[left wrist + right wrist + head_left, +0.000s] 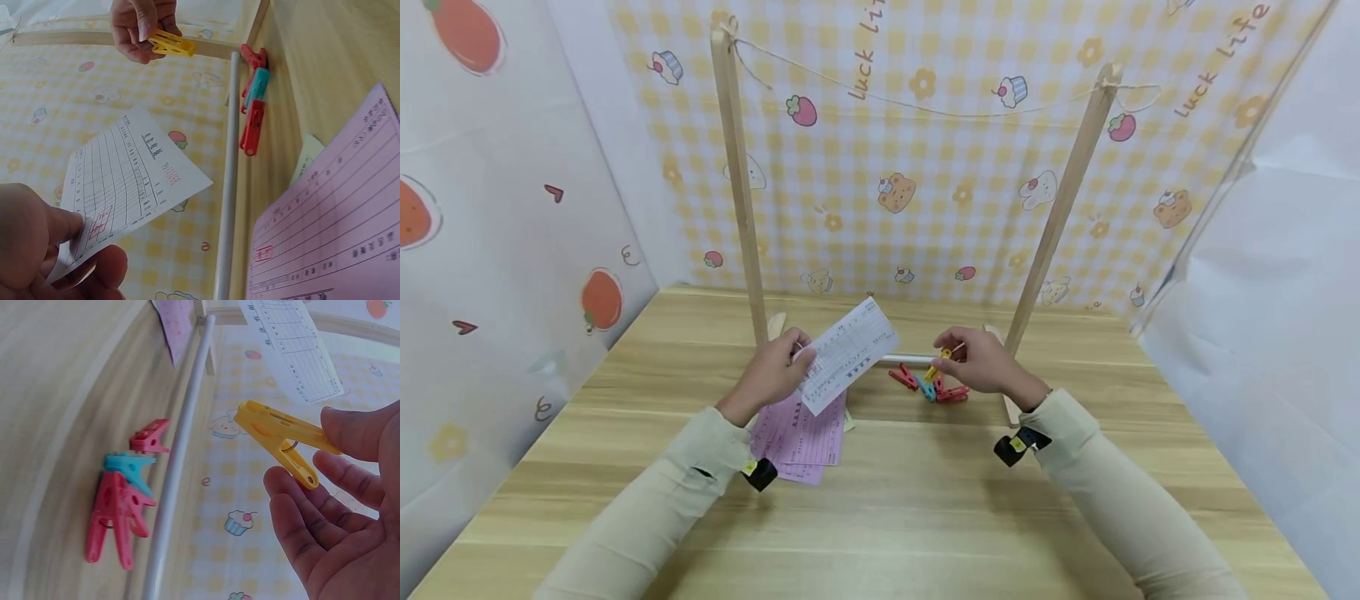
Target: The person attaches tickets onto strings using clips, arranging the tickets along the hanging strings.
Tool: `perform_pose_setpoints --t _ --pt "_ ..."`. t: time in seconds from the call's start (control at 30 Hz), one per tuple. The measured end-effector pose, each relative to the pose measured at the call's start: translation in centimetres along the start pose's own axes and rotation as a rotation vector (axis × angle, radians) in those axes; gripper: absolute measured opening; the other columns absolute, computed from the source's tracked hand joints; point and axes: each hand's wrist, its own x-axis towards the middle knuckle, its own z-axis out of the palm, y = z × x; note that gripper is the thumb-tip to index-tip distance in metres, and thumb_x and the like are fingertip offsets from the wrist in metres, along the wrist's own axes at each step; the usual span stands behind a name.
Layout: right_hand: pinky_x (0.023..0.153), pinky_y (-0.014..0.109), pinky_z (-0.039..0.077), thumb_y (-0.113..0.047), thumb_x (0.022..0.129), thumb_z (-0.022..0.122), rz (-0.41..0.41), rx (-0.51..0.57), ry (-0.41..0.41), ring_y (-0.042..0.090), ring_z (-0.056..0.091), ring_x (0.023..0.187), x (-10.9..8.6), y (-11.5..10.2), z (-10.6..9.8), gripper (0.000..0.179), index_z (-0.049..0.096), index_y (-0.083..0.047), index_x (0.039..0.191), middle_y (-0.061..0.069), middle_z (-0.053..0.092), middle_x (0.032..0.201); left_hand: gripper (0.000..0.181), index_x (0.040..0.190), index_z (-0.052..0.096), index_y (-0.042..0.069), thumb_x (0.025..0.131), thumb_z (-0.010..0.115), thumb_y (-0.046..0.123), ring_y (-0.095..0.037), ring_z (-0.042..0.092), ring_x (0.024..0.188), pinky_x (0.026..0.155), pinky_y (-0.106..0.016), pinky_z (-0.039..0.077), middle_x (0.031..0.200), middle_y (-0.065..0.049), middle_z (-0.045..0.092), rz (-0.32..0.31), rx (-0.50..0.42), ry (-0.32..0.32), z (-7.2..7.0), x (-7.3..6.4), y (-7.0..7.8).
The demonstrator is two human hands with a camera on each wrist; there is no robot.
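Note:
My left hand (777, 367) pinches a white printed form (850, 350) by its lower edge, thumb on its face, and holds it raised and tilted above the table. In the left wrist view the form (125, 181) shows ruled lines and a red stamp. My right hand (981, 360) holds a yellow clothespin (275, 434) between thumb and fingers, to the right of the form and apart from it. Below it on the table lie several clothespins: red ones (112, 519) and a blue one (128, 467). Pink printed forms (805, 433) lie overlapping beneath my left hand.
Two wooden posts (741, 175) (1063, 208) stand at the back, with a slack string (925, 108) tied between their tops. A white rod (228, 187) runs low between them. Behind hangs a yellow checked cloth (865, 233). A pale green paper (307, 156) peeks from under the pink forms.

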Motion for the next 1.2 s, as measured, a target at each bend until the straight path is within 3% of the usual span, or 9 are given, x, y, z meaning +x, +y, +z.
perform_pose_setpoints --t 0.23,0.53,0.9,1.2 --pt "0.077 0.039 0.055 -0.017 0.093 0.067 0.014 -0.03 -0.005 0.025 0.066 0.091 0.7 -0.9 -0.9 0.025 0.065 -0.001 0.112 0.013 0.066 0.104 0.013 0.103 0.057 -0.002 0.098 0.054 0.01 -0.021 0.061 0.07 0.058 -0.031 0.049 0.09 -0.016 0.065 -0.006 -0.031 0.025 -0.7 0.6 0.4" --pt "0.074 0.038 0.055 -0.014 0.092 0.068 -0.042 -0.038 0.026 0.023 0.066 0.087 1.5 -1.7 -1.7 0.026 0.064 0.001 0.112 0.013 0.067 0.1 0.013 0.104 0.057 -0.002 0.098 0.054 0.009 -0.02 0.059 0.066 0.055 -0.031 0.045 0.088 -0.014 0.062 0.005 -0.04 0.057 -1.0 0.9 1.1" --pt "0.072 0.037 0.053 -0.015 0.091 0.068 -0.047 -0.059 0.08 0.022 0.064 0.083 2.5 -3.4 -2.7 0.025 0.063 0.0 0.111 0.012 0.066 0.098 0.016 0.106 0.057 -0.004 0.098 0.052 0.01 -0.021 0.06 0.065 0.053 -0.03 0.046 0.087 -0.015 0.065 0.047 -0.066 0.091 -1.6 1.5 2.0" --pt "0.073 0.037 0.053 -0.016 0.092 0.067 -0.048 -0.049 0.073 0.023 0.064 0.085 3.5 -4.5 -3.9 0.027 0.063 0.001 0.112 0.013 0.065 0.099 0.017 0.105 0.056 -0.004 0.099 0.051 0.012 -0.025 0.065 0.068 0.053 -0.03 0.048 0.088 -0.017 0.068 0.067 -0.082 0.115 -2.5 2.1 2.5"
